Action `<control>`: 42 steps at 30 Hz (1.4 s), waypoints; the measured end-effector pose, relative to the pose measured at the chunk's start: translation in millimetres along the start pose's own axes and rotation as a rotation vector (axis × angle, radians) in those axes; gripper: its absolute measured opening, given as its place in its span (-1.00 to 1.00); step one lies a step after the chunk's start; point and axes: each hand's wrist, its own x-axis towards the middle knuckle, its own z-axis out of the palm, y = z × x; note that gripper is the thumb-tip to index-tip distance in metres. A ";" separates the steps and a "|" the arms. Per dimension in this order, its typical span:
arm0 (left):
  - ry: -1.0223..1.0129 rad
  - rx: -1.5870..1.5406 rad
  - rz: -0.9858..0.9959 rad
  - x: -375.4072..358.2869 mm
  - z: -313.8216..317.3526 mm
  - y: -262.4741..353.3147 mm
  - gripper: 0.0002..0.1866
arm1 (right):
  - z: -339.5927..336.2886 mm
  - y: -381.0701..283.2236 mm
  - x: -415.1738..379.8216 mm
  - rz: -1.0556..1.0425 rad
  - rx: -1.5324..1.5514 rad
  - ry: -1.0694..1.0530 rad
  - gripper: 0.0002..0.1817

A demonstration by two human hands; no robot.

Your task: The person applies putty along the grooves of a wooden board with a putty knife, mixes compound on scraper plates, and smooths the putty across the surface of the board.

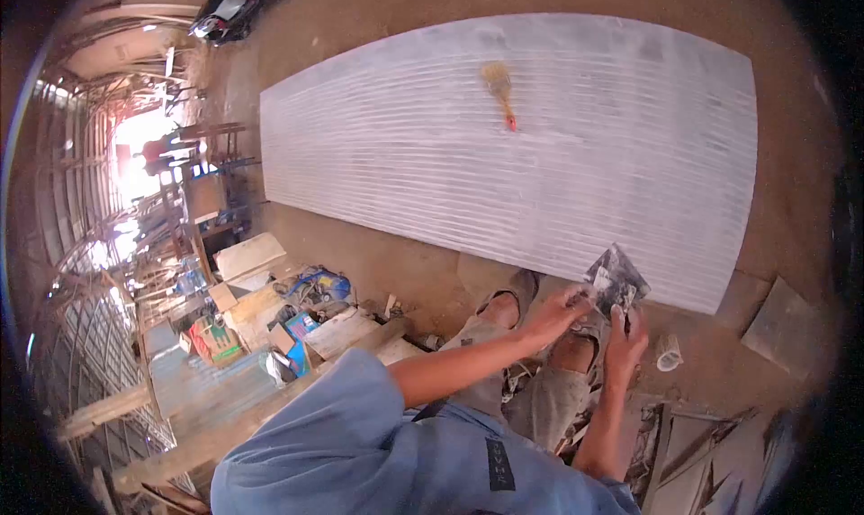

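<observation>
A dark, roughly square scraper plate [629, 276], smeared with white paste, is held tilted over the near edge of a large grooved white panel [387, 146]. My right hand [625, 340] grips its lower edge, thumb pressed near the paste. At the plate's left corner, the fingers of my left hand [569, 306] are closed on it; the exact contact is partly hidden. On the panel's far half lies a wide brush [497, 85] with pale bristles and a red-tipped handle.
A whitish cup [668, 353] lies right of my hands, and a flat grey sheet [781, 331] beyond it. To the left are boxes [214, 340], a blue tool [331, 286] and wooden planks [252, 256]. Wood pieces [688, 452] lie at lower right.
</observation>
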 end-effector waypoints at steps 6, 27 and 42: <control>0.105 0.242 0.102 -0.9 49.1 15.8 -0.75 | -55.0 31.6 13.5 -0.059 -0.363 0.181 -0.66; 0.102 1.517 0.622 5.2 -158.1 -31.4 -0.89 | -132.5 324.3 179.7 -0.023 -0.508 0.601 -0.56; 0.440 0.557 0.072 -16.5 -275.9 -11.3 -0.83 | 163.8 143.2 147.7 -0.010 -0.382 0.028 -0.50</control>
